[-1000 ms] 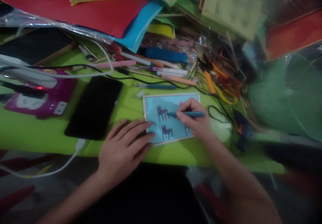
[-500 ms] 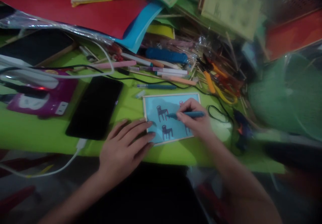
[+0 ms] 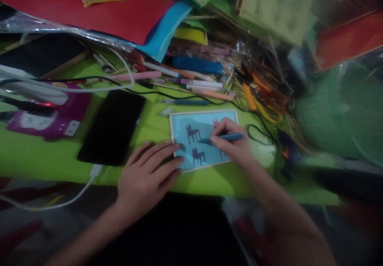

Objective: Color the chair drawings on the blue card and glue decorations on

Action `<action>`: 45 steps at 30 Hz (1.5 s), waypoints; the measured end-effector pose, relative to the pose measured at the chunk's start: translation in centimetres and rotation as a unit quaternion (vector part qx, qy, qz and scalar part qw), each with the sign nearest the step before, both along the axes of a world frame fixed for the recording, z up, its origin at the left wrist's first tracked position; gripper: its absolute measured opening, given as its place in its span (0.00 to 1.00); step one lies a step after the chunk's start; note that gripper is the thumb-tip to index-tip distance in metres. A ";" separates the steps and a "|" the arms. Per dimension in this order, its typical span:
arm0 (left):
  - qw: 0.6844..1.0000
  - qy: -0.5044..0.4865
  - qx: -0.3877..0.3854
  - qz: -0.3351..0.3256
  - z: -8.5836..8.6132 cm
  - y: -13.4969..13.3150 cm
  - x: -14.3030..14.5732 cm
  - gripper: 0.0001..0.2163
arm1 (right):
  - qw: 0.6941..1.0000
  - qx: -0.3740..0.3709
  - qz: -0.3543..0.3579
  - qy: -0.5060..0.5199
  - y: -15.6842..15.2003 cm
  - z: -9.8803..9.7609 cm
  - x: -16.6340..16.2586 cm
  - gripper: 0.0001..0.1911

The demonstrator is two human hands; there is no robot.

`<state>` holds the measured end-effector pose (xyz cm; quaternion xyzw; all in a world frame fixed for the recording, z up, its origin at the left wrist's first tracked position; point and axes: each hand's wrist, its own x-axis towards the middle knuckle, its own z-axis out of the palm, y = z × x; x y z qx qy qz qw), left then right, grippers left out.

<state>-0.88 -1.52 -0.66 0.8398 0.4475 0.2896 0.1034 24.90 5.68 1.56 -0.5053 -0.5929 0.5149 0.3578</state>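
A light blue card (image 3: pixel 206 123) with small dark chair drawings lies on the lime green table (image 3: pixel 42 154) near its front edge. My left hand (image 3: pixel 148 174) lies flat with fingers spread, its fingertips pressing the card's lower left corner. My right hand (image 3: pixel 231 142) is closed around a blue pen (image 3: pixel 223 138), whose tip rests on the card near the middle, between the chair drawings. The hand covers the card's right part.
A black phone (image 3: pixel 112 126) with a white cable lies left of the card. A purple package (image 3: pixel 48 114) sits further left. Pens, sticks, orange-handled scissors (image 3: pixel 254 94) and coloured paper sheets crowd the back. A green bag (image 3: pixel 341 110) fills the right.
The pen tip has shifted slightly down on the card. My left hand stays put.
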 end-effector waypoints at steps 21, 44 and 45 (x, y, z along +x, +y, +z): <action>1.000 0.000 -0.004 0.001 0.0 -0.1 0.0 0.12 | 1.000 -0.003 0.009 0.020 0.0 0.1 0.1 0.10; 1.000 0.003 -0.006 0.003 0.0 -0.1 0.0 0.12 | 0.996 0.034 -0.079 0.002 0.3 -0.1 0.0 0.13; 1.000 0.003 -0.006 0.003 -0.1 -0.1 0.0 0.12 | 0.996 0.033 -0.082 -0.002 0.3 -0.1 0.1 0.13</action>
